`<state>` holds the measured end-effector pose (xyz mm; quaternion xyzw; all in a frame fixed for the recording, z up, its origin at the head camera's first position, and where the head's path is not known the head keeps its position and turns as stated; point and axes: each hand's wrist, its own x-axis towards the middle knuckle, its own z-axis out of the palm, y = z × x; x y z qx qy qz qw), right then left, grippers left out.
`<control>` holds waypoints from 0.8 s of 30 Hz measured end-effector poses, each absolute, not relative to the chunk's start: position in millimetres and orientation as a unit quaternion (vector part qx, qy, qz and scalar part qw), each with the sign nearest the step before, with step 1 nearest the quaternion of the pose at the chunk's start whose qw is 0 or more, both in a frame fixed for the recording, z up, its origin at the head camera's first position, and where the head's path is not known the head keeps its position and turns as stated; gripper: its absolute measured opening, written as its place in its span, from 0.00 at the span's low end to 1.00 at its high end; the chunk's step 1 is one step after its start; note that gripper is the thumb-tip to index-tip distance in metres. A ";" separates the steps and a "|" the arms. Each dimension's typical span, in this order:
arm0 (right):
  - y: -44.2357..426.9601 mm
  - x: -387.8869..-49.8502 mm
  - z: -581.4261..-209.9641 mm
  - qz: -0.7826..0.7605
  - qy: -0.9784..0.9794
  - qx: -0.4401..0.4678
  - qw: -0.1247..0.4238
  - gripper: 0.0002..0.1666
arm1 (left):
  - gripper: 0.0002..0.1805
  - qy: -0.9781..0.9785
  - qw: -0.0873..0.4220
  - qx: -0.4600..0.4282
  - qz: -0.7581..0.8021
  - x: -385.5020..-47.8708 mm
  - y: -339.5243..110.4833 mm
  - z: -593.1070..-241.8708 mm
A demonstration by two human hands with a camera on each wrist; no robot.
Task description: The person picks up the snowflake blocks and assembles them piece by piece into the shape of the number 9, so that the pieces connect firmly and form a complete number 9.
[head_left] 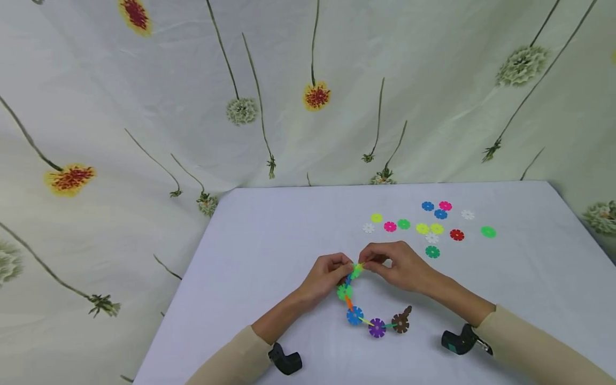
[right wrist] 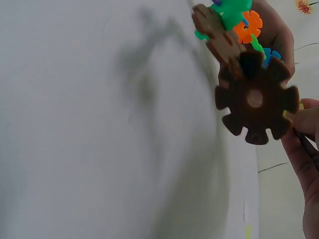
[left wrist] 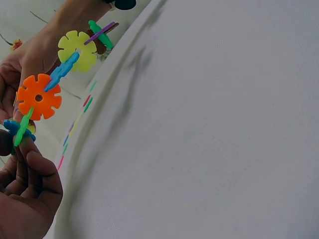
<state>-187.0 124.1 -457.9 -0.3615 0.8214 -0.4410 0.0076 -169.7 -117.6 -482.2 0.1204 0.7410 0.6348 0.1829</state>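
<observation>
A curved chain of interlocking notched plastic discs hangs between the hands, above the white table. My left hand [head_left: 323, 279] pinches its upper end near a green disc [head_left: 356, 271]. Thumb and fingertips of my right hand [head_left: 401, 267] pinch a yellow disc at that same end, mostly hidden by the fingers. Lower along the chain come an orange disc [left wrist: 39, 97], a blue disc [head_left: 355, 315], a purple disc [head_left: 377, 328] and a brown disc [head_left: 400, 323]. In the right wrist view a brown disc [right wrist: 256, 124] looms close to the camera, partly covering the hands.
Loose discs lie flat beyond the right hand, among them a red disc [head_left: 456, 235], a blue disc [head_left: 428, 206] and a light green disc [head_left: 488, 232]. The white table [head_left: 269, 230] ends at a flower-patterned cloth [head_left: 289, 144] behind. Black wrist devices sit at both sleeves.
</observation>
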 end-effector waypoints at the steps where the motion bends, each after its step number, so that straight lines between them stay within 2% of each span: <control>1: 123.9 -187.1 -456.8 -0.442 0.820 -0.363 0.010 0.10 | 0.13 0.740 0.184 0.120 0.636 -169.7 -118.2 -482.1; 12: 124.9 -207.9 -455.0 -0.438 0.818 -0.367 0.058 0.15 | 0.13 0.736 0.200 0.092 0.640 -171.0 -132.5 -480.7; 20: 131.4 -250.3 -467.3 -0.351 0.895 -0.275 0.018 0.15 | 0.11 0.734 0.193 0.043 0.649 -169.4 -140.7 -480.8; 24: 130.9 -263.9 -474.9 -0.299 0.928 -0.224 0.008 0.18 | 0.10 0.729 0.194 0.041 0.655 -166.0 -140.9 -483.2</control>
